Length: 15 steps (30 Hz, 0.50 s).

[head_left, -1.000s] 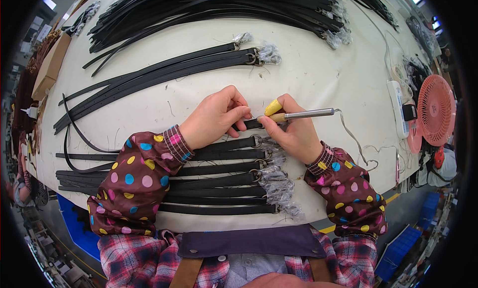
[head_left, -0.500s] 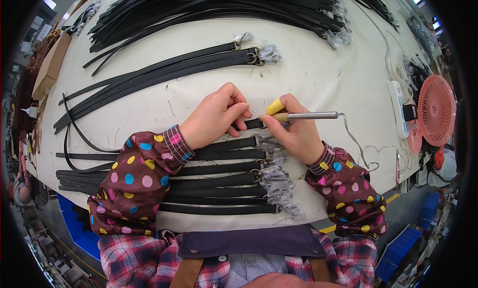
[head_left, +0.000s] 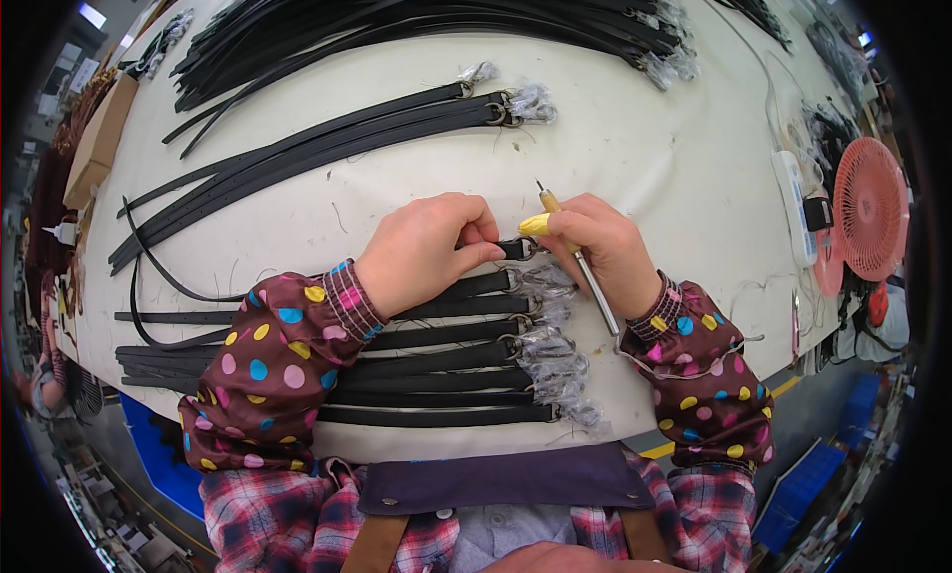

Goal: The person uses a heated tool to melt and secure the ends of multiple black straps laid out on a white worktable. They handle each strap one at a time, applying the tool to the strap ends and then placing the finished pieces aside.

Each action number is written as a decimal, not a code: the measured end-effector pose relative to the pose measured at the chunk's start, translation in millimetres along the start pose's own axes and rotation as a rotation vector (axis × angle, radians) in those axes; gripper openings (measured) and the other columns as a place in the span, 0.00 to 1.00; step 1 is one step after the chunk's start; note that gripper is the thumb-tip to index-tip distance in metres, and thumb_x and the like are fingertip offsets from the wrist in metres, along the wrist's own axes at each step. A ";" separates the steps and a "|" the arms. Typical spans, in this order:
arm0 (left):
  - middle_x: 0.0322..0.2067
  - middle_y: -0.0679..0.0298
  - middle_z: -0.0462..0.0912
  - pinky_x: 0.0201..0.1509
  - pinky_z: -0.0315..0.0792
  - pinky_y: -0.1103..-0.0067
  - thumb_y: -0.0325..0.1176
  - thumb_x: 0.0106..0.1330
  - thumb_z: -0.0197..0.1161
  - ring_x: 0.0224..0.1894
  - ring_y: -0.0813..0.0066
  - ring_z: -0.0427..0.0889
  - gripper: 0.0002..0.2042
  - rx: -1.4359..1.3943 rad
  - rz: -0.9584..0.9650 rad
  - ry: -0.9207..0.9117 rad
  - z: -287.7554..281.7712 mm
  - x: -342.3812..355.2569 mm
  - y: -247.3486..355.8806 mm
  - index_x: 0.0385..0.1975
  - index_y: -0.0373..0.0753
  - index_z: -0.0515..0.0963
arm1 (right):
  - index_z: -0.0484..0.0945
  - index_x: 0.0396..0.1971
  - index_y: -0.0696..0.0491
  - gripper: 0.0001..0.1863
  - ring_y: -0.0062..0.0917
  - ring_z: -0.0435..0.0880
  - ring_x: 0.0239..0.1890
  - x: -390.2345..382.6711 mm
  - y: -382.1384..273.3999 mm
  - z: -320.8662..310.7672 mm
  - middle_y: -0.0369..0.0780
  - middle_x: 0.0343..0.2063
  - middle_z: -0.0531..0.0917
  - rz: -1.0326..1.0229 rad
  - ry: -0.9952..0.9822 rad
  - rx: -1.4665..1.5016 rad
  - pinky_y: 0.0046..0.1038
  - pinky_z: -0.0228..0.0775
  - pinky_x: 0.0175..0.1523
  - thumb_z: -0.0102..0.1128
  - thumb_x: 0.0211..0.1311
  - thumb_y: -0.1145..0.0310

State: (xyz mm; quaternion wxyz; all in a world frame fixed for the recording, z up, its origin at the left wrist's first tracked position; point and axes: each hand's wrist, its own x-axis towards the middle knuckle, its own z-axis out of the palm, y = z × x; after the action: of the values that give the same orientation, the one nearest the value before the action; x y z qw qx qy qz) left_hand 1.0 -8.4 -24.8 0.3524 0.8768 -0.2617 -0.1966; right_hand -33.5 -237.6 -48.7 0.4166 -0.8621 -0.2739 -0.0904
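My left hand (head_left: 428, 248) pinches a black belt (head_left: 510, 249) between thumb and fingers, close to its metal buckle (head_left: 529, 244). My right hand (head_left: 603, 251) has a yellow finger cover (head_left: 534, 225) on one finger. It grips a corded soldering iron (head_left: 597, 293) with a wooden collar. The iron's thin tip points up and away from the belt; its metal shaft slants down toward my right wrist. The right fingers are beside the buckle; whether they touch it I cannot tell. Below, several black belts (head_left: 446, 333) lie in a row, plastic wrap (head_left: 555, 365) around their buckles.
Farther off lie a small group of belts (head_left: 327, 162) and a large pile of belts (head_left: 416, 28). To the right are a white power strip (head_left: 794, 206) and a pink fan (head_left: 871, 208). A cardboard box (head_left: 102, 142) stands at the table's left edge. The iron's cord (head_left: 694, 373) crosses my right sleeve.
The soldering iron has swung from lying level, tip at the belt, to pointing up and away. My left hand has moved slightly down, and the belt's buckle now shows between the hands.
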 end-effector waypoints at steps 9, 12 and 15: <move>0.29 0.59 0.80 0.34 0.73 0.78 0.31 0.63 0.65 0.28 0.71 0.79 0.07 0.055 0.118 0.141 0.8 -1.5 -1.3 0.37 0.36 0.78 | 0.78 0.34 0.55 0.08 0.31 0.77 0.30 -2.6 -2.9 4.0 0.39 0.26 0.78 -0.022 0.026 0.018 0.28 0.70 0.35 0.62 0.53 0.80; 0.30 0.59 0.80 0.35 0.74 0.77 0.31 0.62 0.65 0.29 0.70 0.79 0.07 0.054 0.199 -0.073 -4.3 -5.8 2.1 0.37 0.37 0.78 | 0.78 0.34 0.56 0.07 0.28 0.77 0.27 -4.5 -5.8 4.0 0.39 0.25 0.78 -0.019 0.036 0.059 0.24 0.70 0.32 0.62 0.56 0.82; 0.31 0.60 0.79 0.35 0.74 0.77 0.31 0.61 0.66 0.29 0.69 0.79 0.08 0.071 0.173 -0.142 -20.1 -2.9 0.3 0.37 0.37 0.78 | 0.77 0.35 0.57 0.07 0.26 0.81 0.27 -5.7 -12.4 0.5 0.40 0.28 0.80 0.028 -0.022 0.062 0.23 0.73 0.32 0.55 0.60 0.84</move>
State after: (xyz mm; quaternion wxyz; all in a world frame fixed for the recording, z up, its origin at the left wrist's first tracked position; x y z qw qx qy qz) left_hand 9.2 3.6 -10.5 0.3172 0.8468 -0.3675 -0.2174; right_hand -45.1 -233.3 -43.0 0.4411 -0.8536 -0.2689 -0.0666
